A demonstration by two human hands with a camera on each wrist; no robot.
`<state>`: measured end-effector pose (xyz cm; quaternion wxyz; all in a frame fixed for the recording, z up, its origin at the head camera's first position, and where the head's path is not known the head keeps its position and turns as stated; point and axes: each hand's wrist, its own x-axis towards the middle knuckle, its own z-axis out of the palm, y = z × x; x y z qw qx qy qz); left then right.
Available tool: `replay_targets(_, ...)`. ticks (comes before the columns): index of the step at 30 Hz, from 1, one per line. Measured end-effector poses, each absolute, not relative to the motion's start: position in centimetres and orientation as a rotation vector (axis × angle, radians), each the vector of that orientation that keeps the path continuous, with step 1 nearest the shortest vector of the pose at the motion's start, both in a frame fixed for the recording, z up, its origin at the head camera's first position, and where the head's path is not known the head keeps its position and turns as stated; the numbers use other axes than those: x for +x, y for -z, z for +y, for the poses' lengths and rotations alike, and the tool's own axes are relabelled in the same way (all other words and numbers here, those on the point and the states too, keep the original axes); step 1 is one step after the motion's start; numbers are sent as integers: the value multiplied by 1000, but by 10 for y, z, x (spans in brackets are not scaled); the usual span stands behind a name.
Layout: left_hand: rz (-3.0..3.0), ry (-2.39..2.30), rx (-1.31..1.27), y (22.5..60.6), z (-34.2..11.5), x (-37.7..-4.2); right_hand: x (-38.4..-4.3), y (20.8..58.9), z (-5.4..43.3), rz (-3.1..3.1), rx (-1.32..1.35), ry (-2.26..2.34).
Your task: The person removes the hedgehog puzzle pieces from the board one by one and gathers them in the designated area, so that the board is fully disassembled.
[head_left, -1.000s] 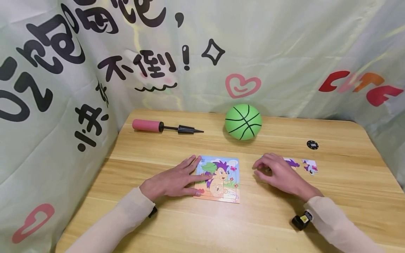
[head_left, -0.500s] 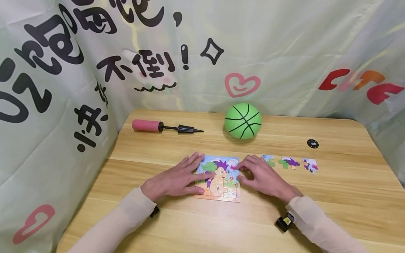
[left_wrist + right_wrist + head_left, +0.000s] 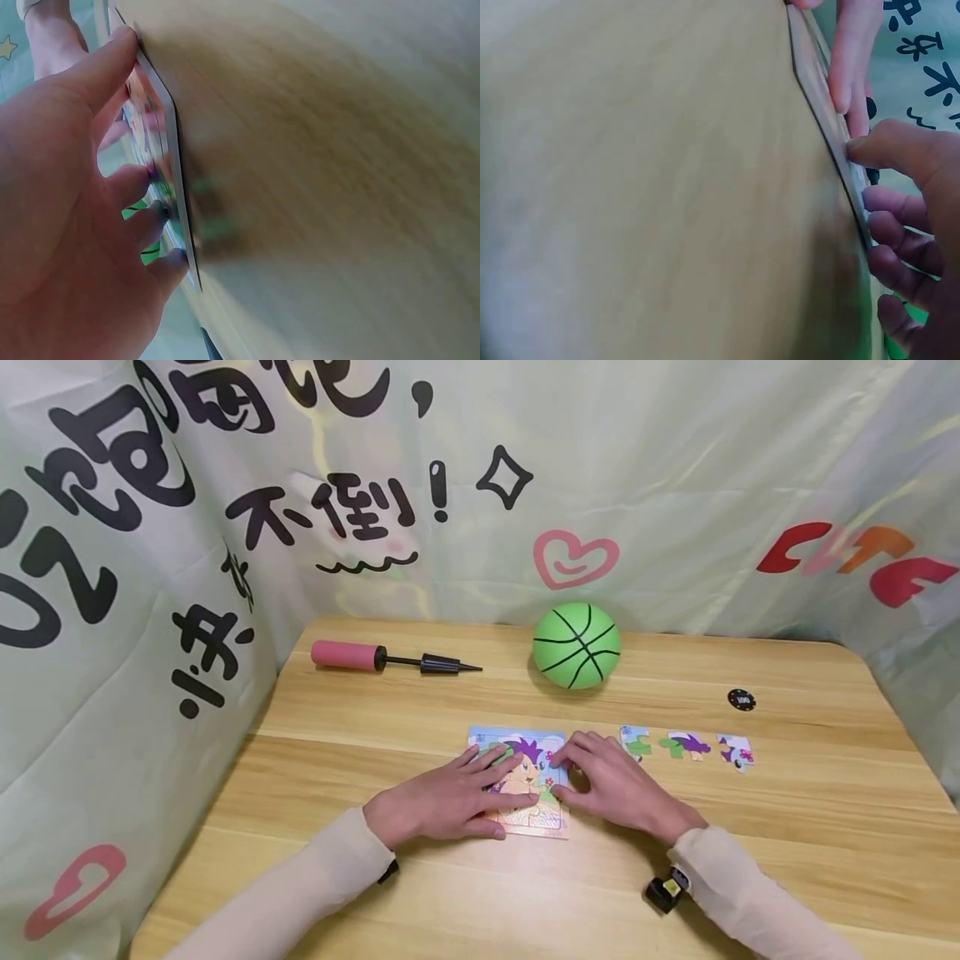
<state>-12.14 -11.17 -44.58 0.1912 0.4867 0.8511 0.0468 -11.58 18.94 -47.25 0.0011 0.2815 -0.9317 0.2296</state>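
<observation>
A framed jigsaw puzzle (image 3: 551,827) with a purple-haired hedgehog picture lies on the wooden table in the head view. My left hand (image 3: 457,793) lies across its left half, fingers spread and palm down, covering part of the picture. In the left wrist view the thumb and fingertips touch the puzzle's face near its edge. My right hand (image 3: 615,785) is at the right side, thumb and bent fingers apart, with fingertips on the puzzle's border. Three loose jigsaw pieces (image 3: 686,744) lie in a row to the right, the nearest partly behind the right hand.
A green ball (image 3: 577,646) with black lines stands behind the puzzle. To its left lies a pink and black hand pump (image 3: 348,656). A black round chip (image 3: 742,699) is at the back right. Printed cloth (image 3: 660,510) hangs behind the table and along its left side.
My right hand has moved left from the loose pieces onto the puzzle's right side, uncovering the pieces. My left hand has slid right, further over the picture.
</observation>
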Motion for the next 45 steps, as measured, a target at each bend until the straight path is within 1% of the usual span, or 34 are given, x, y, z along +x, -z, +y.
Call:
replay_targets(10,2393,-141,1366,443,-110,-121,-123,463,187,-3031,889,-961)
replay_targets(17,2394,-151,1363,444,-110,-121,-119,466,188,-3011,836,-1107)
replay_targets(25,2393,-167,1379,443,-110,-121,-118,470,191,-2909,843,-1350)
replay_targets(34,2399,-161,1364,446,-112,-121,-117,469,191,-2912,847,-1444)
replay_targets(40,2399,-176,1363,446,-113,-120,-117,462,206,-2809,772,-1537)
replay_targets(45,2396,-174,1379,446,-113,-120,-110,453,238,-2780,635,-1576)
